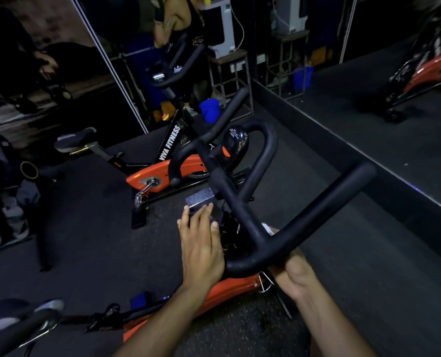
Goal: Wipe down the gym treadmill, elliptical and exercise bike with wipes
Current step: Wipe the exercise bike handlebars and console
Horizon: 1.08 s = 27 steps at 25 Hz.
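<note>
Nearest the camera, the right hand point(295, 275) curls under the near bend of the handlebar point(242, 202) of the exercise bike point(229, 286); a white scrap point(267, 228) past the bar may be a wipe, though whether that hand holds it I cannot tell. The left hand point(201, 240) lies released, fingers straight, reaching forward beside the bar stem toward a grey pad point(200, 198). The likely risk is that the wipe slips in this dim light and the far loop and console point(233, 143) are missed.
</note>
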Tool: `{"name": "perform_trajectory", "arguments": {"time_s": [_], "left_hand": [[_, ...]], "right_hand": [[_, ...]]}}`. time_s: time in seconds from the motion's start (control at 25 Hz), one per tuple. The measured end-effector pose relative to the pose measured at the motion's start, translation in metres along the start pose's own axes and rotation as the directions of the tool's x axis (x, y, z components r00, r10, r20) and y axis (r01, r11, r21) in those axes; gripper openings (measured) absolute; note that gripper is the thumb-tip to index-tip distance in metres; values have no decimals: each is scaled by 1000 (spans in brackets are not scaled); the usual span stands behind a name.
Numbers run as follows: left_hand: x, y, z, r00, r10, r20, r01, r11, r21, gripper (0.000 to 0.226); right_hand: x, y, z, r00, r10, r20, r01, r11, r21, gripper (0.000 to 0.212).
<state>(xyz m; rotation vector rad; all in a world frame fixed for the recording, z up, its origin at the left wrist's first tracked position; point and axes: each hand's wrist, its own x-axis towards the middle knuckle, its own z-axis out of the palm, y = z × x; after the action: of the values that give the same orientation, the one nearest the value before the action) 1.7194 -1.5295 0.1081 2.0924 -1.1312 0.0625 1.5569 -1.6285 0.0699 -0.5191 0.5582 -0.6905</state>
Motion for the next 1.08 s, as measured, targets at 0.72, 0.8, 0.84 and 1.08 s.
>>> {"name": "perform_trajectory", "arguments": {"time_s": [0.72, 0.8, 0.84, 1.08], "left_hand": [[-3, 5, -6, 999, 10, 44, -12, 998, 54, 50], [-2, 4, -5, 999, 14, 39, -16, 999, 36, 49], [-2, 4, -5, 999, 10, 34, -11, 1000, 25, 49], [-2, 4, -5, 999, 0, 36, 1, 1000, -6, 47]], "right_hand": [[69, -52, 0, 904, -16, 426, 224, 868, -444, 15], [71, -69, -9, 865, 114, 489, 181, 838, -515, 33], [74, -73, -8, 860, 135, 493, 174, 829, -531, 36], [83, -53, 14, 923, -29, 385, 217, 863, -456, 36]]}}
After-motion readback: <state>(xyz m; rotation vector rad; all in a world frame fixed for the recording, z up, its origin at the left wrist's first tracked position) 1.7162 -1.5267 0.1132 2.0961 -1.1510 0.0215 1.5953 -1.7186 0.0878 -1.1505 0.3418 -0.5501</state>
